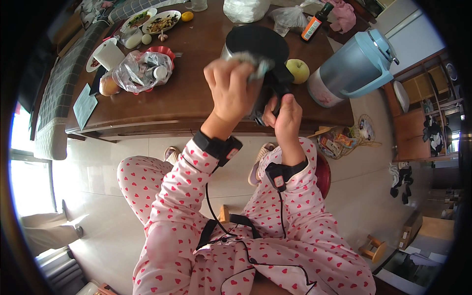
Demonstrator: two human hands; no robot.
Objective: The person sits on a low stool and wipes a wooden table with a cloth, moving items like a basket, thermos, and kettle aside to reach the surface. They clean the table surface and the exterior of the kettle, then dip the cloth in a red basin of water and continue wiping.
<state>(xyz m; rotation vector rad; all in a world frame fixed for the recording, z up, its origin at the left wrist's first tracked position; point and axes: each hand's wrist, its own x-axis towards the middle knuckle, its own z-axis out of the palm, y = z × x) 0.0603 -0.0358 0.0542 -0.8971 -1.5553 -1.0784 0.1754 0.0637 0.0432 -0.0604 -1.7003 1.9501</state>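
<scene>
My left hand (pixel 230 86) grips a crumpled light-coloured cloth (pixel 263 65) and presses it against the side of an electric kettle. The kettle (pixel 256 42) has a round black top and a silvery body, tilted over the table. My right hand (pixel 287 116) is wrapped around its black handle (pixel 274 86). A yellow-green apple (pixel 298 71) lies on the table just right of the kettle. Farther right, a light-blue vacuum jug (pixel 333 70) with a handle stands near the table's edge. My left hand and the cloth hide part of the kettle's body.
The brown wooden table (pixel 191 99) carries a bag of small bottles (pixel 145 72) in a red dish, a paper roll (pixel 108 55), plates of food (pixel 162 22) and a dark sauce bottle (pixel 317 22). A wicker basket (pixel 337 142) sits on the floor at right. Someone's trousered leg (pixel 48 232) shows at left.
</scene>
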